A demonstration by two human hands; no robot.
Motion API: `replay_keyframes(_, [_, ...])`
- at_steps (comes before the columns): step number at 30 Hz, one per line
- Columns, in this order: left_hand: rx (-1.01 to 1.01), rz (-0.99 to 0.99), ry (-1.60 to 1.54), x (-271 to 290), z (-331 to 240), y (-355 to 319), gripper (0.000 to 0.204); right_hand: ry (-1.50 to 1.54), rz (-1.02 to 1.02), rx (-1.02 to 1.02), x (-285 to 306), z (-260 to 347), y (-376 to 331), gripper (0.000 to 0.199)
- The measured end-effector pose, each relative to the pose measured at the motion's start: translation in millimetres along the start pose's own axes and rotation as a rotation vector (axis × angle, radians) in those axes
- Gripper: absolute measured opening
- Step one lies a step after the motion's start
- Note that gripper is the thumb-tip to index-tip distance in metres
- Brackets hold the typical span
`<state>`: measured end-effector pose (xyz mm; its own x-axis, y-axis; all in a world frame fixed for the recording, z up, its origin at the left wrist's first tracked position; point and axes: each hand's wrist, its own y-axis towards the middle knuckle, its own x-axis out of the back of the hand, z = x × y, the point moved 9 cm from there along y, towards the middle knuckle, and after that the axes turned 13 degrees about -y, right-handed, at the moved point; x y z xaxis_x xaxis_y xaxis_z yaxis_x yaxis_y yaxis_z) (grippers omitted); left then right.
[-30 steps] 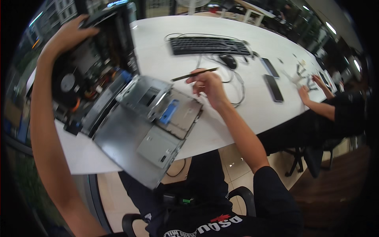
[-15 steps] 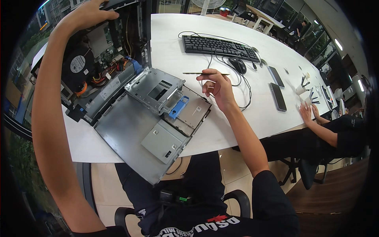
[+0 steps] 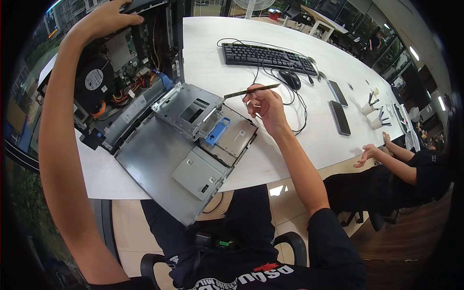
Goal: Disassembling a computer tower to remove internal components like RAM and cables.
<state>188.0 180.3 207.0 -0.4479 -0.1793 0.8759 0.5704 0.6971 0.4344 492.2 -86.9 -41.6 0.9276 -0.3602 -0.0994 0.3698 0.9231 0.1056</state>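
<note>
My left hand [image 3: 108, 18] reaches over the opened desktop computer case [image 3: 176, 48] and is closed on its upper edge. Inside the case are a black fan [image 3: 93, 79], a circuit board and coloured cables. The metal side panel [image 3: 154, 162] lies folded out toward me, bearing a metal drive bracket [image 3: 186, 108] and a blue latch [image 3: 218, 131]. My right hand [image 3: 266, 107] is raised just right of the bracket. Its fingers pinch a long, thin, dark stick-like tool [image 3: 239, 93], whose left end points toward the bracket. The tool's exact kind is not clear.
A black keyboard [image 3: 268, 58] and a mouse [image 3: 290, 79] with loose cables lie beyond my right hand. Two phones [image 3: 340, 118] rest farther right, near white cups [image 3: 374, 120] holding slim tools. Another person's hands [image 3: 369, 153] are at the table's right edge.
The tool in my right hand has tilted, its left end lower and its right end higher. The other person's nearer hand has moved down off the table. My left hand stays put.
</note>
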Motion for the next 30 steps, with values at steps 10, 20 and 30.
replay_keyframes(10, [-0.003,0.009,-0.004,0.3,0.0,-0.1,0.089,-0.027,-0.007,-0.011,3.9,-3.1,2.4,0.022])
replay_keyframes(20, [-0.016,0.001,-0.023,-0.5,-1.5,1.0,0.088,0.0,-0.005,-0.01,5.5,-4.4,3.9,0.019])
replay_keyframes(30, [0.003,0.02,-0.046,1.4,-2.4,-1.5,0.087,0.006,-0.003,-0.012,2.6,-4.2,4.0,0.017])
